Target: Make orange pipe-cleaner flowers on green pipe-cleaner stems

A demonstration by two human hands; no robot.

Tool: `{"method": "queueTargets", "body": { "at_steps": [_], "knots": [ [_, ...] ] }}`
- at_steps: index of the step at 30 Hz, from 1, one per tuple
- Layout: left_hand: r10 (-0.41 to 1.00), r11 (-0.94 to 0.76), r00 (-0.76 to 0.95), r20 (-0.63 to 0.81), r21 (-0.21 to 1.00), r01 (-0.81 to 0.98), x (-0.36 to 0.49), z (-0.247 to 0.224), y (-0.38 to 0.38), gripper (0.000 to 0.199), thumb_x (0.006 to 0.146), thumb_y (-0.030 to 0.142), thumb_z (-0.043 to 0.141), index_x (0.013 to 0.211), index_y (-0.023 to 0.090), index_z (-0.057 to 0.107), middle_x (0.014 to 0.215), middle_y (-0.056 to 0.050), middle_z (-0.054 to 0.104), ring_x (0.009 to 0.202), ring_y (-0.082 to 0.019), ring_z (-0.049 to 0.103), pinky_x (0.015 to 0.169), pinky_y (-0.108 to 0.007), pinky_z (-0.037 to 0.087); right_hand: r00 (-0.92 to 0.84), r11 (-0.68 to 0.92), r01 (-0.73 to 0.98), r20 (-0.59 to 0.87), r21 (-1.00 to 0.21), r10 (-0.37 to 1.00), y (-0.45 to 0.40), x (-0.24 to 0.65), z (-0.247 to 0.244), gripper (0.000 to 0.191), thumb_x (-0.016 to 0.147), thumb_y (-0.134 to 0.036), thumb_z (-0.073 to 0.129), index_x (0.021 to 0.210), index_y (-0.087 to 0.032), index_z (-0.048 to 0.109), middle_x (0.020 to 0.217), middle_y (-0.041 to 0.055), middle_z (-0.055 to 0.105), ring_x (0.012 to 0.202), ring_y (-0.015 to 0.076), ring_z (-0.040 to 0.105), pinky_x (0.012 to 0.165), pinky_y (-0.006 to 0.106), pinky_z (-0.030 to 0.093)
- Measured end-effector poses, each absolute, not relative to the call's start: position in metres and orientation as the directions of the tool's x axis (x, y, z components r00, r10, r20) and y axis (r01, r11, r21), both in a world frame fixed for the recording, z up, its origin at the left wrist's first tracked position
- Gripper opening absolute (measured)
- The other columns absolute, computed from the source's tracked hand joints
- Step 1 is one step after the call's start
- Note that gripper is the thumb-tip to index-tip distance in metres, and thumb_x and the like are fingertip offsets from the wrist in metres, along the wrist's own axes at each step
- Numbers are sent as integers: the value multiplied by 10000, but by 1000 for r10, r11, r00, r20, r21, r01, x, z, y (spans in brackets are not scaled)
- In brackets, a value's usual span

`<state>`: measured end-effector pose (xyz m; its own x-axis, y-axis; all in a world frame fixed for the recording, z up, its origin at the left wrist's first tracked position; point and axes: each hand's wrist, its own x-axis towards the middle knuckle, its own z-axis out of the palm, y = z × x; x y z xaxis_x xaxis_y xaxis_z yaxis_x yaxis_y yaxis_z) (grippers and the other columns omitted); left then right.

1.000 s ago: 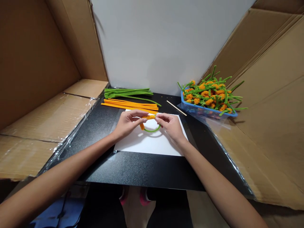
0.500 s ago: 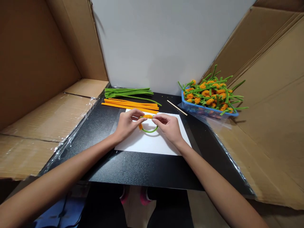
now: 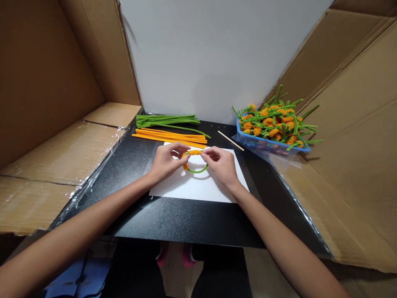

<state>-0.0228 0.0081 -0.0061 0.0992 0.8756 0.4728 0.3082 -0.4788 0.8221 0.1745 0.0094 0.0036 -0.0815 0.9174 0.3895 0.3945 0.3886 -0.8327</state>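
Note:
Above a white sheet of paper [image 3: 182, 188], both hands hold one green pipe cleaner [image 3: 197, 171] bent into a loop. Orange pipe cleaner coils [image 3: 195, 152] are wound around its upper and left parts. My left hand [image 3: 169, 161] pinches the left side between thumb and fingers, hiding a bit of the coil there. At the right end of the upper coil, my right hand [image 3: 221, 163] grips the loop between thumb and forefinger. The green lower arc hangs free below the hands.
Behind the paper lie green pipe cleaners [image 3: 167, 120] and orange pipe cleaners [image 3: 170, 135]. A thin wooden stick [image 3: 230, 140] rests to their right. A blue basket [image 3: 269, 145] heaped with orange-and-green pieces stands at the back right. Cardboard walls [image 3: 356, 136] flank the black table [image 3: 186, 223].
My right hand has shifted slightly right along the loop. The upper orange coil looks longer, and more orange shows by my left fingers.

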Motion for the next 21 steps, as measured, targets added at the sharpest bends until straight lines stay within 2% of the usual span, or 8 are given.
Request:
{"method": "queueTargets", "body": {
  "at_steps": [7,13,21],
  "knots": [
    [854,-513,99,511,794,326,-23,-7,7,165,784,241,691,914,149,734,888,-39,740,717,-131,660,668,-231,569,-99,396,401,391,-826,915,10,175,2,131,804,-273,665,791,-155,721,774,54,732,641,156,627,620,272,478],
    [858,-506,111,502,787,353,-21,-2,3,132,760,214,675,866,148,717,842,-33,719,714,-131,630,569,-193,529,-117,397,401,383,-826,916,9,174,2,100,806,-247,642,764,-162,676,730,36,699,640,158,636,622,271,485],
    [866,-494,114,487,799,342,-20,-1,3,96,738,204,671,811,146,688,783,-14,679,664,-114,582,564,-193,504,-133,399,409,378,-821,916,7,172,3,104,812,-253,624,746,-172,631,687,23,668,611,157,627,601,272,479]
  ]
}}
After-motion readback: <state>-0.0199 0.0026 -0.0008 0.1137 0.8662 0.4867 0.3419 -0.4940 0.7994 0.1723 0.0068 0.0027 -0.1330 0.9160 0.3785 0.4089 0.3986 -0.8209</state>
